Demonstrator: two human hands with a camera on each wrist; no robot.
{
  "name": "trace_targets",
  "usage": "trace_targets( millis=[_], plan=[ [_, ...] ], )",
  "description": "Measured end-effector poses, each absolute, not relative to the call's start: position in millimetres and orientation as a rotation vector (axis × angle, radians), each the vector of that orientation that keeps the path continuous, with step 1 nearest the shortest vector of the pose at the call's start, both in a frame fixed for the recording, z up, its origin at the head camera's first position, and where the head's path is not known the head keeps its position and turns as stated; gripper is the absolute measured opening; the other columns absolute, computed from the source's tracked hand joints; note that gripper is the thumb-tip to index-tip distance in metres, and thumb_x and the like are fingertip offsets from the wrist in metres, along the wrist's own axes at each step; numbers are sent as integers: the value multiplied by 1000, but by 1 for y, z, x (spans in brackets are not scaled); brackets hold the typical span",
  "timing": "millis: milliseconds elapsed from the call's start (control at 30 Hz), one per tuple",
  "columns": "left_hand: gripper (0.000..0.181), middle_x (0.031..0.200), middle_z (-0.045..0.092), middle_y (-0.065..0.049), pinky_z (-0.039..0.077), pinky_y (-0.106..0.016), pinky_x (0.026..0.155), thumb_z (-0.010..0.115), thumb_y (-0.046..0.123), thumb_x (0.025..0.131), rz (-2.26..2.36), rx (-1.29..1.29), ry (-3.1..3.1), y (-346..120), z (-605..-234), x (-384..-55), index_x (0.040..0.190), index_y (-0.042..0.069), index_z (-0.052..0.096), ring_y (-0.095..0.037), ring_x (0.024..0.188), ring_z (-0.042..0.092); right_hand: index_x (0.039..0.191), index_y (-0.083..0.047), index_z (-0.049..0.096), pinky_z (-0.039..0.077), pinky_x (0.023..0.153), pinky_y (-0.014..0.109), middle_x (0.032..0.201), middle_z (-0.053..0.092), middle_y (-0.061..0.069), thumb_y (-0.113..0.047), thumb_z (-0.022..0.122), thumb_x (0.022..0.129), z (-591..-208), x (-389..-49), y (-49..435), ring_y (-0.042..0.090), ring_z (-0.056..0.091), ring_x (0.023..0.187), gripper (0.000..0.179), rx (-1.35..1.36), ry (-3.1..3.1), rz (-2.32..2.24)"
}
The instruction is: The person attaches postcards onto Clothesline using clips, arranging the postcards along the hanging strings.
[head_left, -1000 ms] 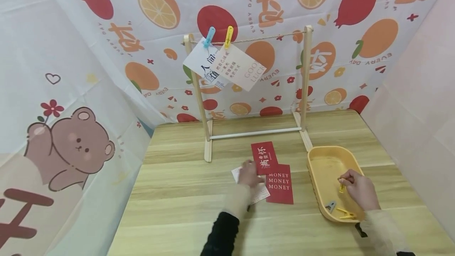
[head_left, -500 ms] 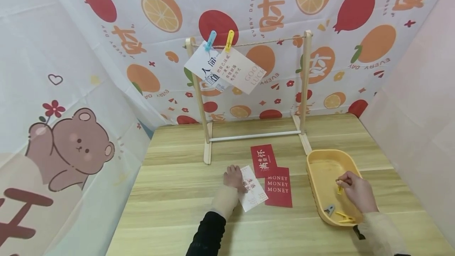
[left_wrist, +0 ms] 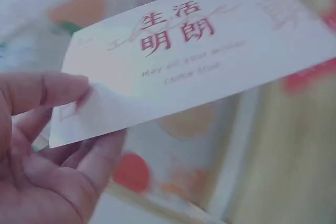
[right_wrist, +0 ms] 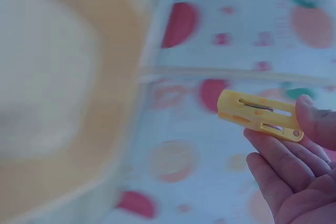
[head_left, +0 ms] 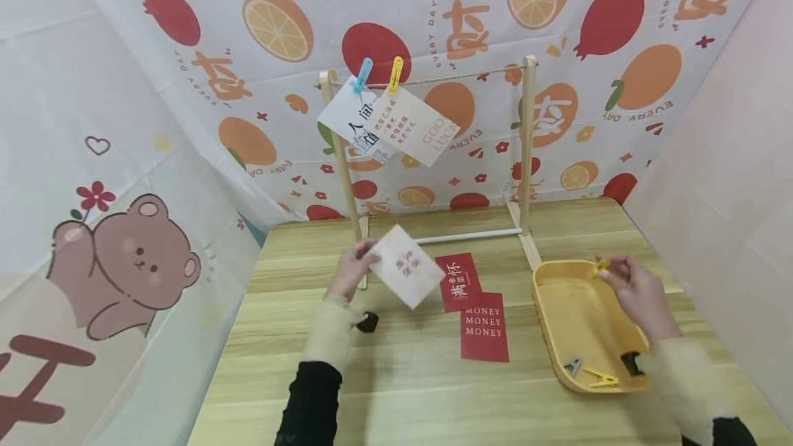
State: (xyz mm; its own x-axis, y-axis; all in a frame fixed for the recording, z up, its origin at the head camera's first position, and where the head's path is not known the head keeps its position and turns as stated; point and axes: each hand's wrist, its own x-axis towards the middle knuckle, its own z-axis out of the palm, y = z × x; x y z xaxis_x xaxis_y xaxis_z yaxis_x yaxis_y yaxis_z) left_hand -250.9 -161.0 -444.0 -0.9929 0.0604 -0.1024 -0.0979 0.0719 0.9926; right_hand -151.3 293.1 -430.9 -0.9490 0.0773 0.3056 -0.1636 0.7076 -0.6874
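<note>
My left hand point(head_left: 353, 270) pinches one corner of a white card point(head_left: 407, 267) with red characters, held up above the table. In the left wrist view the thumb lies on the face of the card point(left_wrist: 178, 51) and the fingers are behind it. A yellow clothespin point(right_wrist: 260, 114) is pinched between thumb and fingers of my right hand point(head_left: 638, 291), over the far part of the yellow tray point(head_left: 545, 325). Two cards hang from the rope of a wooden rack point(head_left: 525, 150), one by a blue clothespin point(head_left: 363, 75), the other by a yellow clip point(head_left: 396, 75).
Two red cards, one reading MONEY point(head_left: 484, 336) and one with white characters point(head_left: 458, 282), overlap slightly on the wooden table point(head_left: 260, 377). Inside the tray lie a grey clothespin point(head_left: 573, 365) and another yellow clothespin point(head_left: 601, 378). A fruit-patterned cloth point(head_left: 427, 19) hangs behind the rack.
My left hand has picked the white card up off the table and carried it up, toward the rack. My right hand has raised the yellow clothespin from inside the tray toward its far edge.
</note>
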Motion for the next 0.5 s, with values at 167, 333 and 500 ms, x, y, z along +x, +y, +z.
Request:
trace_targets(
  millis=[167,333,500],
  plan=[
    [38,114,54,-15,47,-32,87,58,-3,86,2426,38,2083,-142,-380,-276,124,-2,50,-22,97,54,113,1,55,39,83,8,114,57,15,-15,65,87,-357,-184,267,22,53,105,32,172,-2443,1193],
    [25,107,57,-16,48,-31,86,58,-10,84,2792,-18,1842,-108,-334,-302,107,-1,52,-22,94,57,106,4,60,43,71,15,98,59,8,-11,69,83,-279,-226,225,11,51,83,29,298,-2278,1221],
    [20,93,57,-9,51,-25,74,59,-11,83,2975,-76,1651,-78,-312,-326,94,4,52,-16,82,57,99,4,64,44,62,18,91,62,4,-10,72,80,-216,-277,183,12,52,72,24,308,-2135,1374]
  ],
)
